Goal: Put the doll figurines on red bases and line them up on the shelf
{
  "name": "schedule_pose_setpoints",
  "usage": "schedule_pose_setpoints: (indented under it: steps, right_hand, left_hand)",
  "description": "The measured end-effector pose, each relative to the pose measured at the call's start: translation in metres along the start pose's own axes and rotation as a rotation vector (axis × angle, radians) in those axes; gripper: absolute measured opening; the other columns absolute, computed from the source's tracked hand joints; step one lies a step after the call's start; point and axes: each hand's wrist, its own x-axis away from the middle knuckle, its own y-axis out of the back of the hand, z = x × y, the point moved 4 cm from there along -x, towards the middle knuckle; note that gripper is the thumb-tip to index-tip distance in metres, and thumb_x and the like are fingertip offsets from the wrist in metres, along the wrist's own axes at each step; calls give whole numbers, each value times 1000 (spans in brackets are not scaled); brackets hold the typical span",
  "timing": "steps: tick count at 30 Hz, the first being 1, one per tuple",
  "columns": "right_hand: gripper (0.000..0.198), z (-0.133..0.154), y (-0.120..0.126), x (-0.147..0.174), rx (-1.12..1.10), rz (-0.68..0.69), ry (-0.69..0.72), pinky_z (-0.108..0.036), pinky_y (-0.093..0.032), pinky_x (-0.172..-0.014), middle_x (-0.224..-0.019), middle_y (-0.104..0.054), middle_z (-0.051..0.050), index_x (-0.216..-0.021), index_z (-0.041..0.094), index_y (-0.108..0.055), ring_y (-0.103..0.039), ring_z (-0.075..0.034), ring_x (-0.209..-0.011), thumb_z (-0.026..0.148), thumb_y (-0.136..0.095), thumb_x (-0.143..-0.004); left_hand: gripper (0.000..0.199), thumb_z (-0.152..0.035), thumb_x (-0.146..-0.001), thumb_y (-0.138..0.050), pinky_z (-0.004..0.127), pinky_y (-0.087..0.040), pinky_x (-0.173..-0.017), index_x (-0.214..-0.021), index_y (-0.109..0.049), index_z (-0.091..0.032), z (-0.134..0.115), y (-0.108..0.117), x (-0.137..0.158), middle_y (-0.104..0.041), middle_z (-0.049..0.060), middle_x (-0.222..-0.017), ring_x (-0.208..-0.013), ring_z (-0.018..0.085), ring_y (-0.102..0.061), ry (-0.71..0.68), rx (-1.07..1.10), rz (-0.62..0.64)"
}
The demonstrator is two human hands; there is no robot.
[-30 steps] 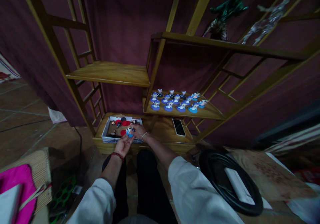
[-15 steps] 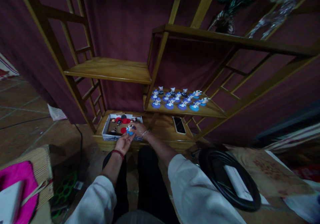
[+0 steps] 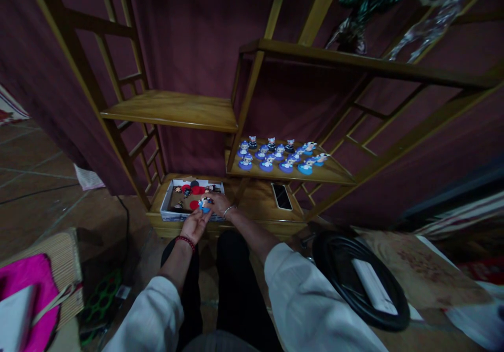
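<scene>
Between both hands is a small figurine [image 3: 205, 203] with a light blue base, held over the front right part of an open box. My left hand [image 3: 195, 225] grips it from below, fingers round its base. From the right, my right hand [image 3: 219, 203] closes on its upper side; some fingertips are hidden. Inside the white-walled box [image 3: 167, 199] lie several more figurines, some with red bases. Several figurines [image 3: 268, 161] with purple and blue bases stand in rows on the raised shelf to the right, with dark-based ones [image 3: 271, 143] behind.
A phone [image 3: 282, 196] lies on the lower shelf right of the box. The wooden shelf unit [image 3: 169, 108] has upright posts around the hands. A coiled black hose [image 3: 323, 268] is at the right. A pink cloth [image 3: 31, 273] lies at the left.
Almost nothing differs. Both hands keep the figurine in about the same place, and the view has shifted very slightly.
</scene>
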Motion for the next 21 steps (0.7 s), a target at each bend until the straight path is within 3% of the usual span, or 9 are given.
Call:
schedule_pose_setpoints:
  steps: [11, 21]
  right_hand:
    - [29, -2, -2, 0, -49, -34, 27, -25, -41, -79, -98, -61, -2, -101, 23, -59, -55, -14, -85, 23, -54, -73]
    - [34, -24, -11, 0, -244, -52, -123, -22, -44, -69, -85, -63, 3, -104, 26, -57, -56, -10, -72, 27, -57, -70]
  left_hand:
    - [24, 6, -73, -41, 37, -46, -86, -86, -58, -4, 0, 5, -6, -64, 13, -81, -87, 20, -61, -6, 34, 0]
    - [24, 4, -74, -41, 32, -50, -82, -89, -57, -4, -2, 3, -5, -65, 14, -86, -90, 19, -60, 12, 59, 7]
